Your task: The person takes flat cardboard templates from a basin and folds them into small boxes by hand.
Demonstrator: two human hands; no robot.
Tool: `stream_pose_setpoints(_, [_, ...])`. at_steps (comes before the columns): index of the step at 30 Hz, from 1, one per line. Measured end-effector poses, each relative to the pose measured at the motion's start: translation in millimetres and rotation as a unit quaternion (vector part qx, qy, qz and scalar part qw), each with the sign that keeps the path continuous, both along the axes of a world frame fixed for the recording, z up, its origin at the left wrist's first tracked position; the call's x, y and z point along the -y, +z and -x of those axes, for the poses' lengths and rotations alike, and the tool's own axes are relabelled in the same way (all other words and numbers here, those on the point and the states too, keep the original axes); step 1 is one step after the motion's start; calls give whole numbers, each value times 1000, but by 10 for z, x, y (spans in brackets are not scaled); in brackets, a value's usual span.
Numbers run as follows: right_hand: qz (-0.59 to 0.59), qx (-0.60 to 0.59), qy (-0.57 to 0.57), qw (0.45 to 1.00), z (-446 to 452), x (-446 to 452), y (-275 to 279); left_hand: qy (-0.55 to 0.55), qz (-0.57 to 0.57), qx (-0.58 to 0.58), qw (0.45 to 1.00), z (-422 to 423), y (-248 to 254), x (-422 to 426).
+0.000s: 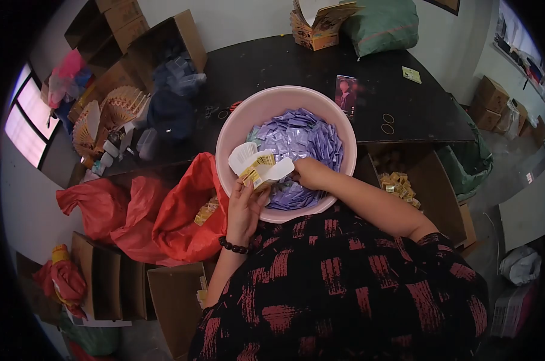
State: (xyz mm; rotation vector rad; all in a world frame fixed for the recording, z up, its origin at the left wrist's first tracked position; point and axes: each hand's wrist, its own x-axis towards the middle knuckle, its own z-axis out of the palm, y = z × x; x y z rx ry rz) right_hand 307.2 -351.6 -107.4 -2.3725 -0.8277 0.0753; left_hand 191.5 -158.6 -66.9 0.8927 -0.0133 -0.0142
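Observation:
My left hand [243,207] holds a small yellow-and-white carton [252,173] over the near left part of a pink basin [230,123]. White flaps stand out from the carton's open end. Purple packets [308,133] lie heaped in the basin, with a few greenish ones at the left of the pile. My right hand [312,175] is just right of the carton, low over the packets and beside its right flap. Its fingers are curled closed; the carton flap and the hand itself hide whatever they grip.
The basin stands at the near edge of a black table [248,66]. A red bag [188,207] with yellow cartons hangs open at left. More yellow cartons fill a cardboard box [435,186] at right. A phone-like dark rectangle [346,95] and rubber bands [388,124] lie beyond the basin.

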Motion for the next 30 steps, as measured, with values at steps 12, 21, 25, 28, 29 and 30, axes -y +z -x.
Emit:
stream_pose_setpoints(12, [-29,-26,6,999,35,46,65,-7,-13,6,1000,-10,-92,23])
stream_pose_setpoints(21, [-449,39,-110,886,434,53,784,16,-33,-16,999,8,-108,61])
stream_pose_setpoints(25, [-215,243,34,945,540,-10,778,-21,-34,25,999,25,-84,67])
stream_pose_setpoints(28, [-125,234,52,963,567,-10,786,-38,-30,33,998,25,-124,28])
stream_pose_setpoints(29, [-125,234,53,963,552,-9,780,-47,-49,39,997,28,-142,20])
stream_pose_setpoints(30, [-107,200,90,970,524,-9,771,-46,-49,38,997,31,-147,14])
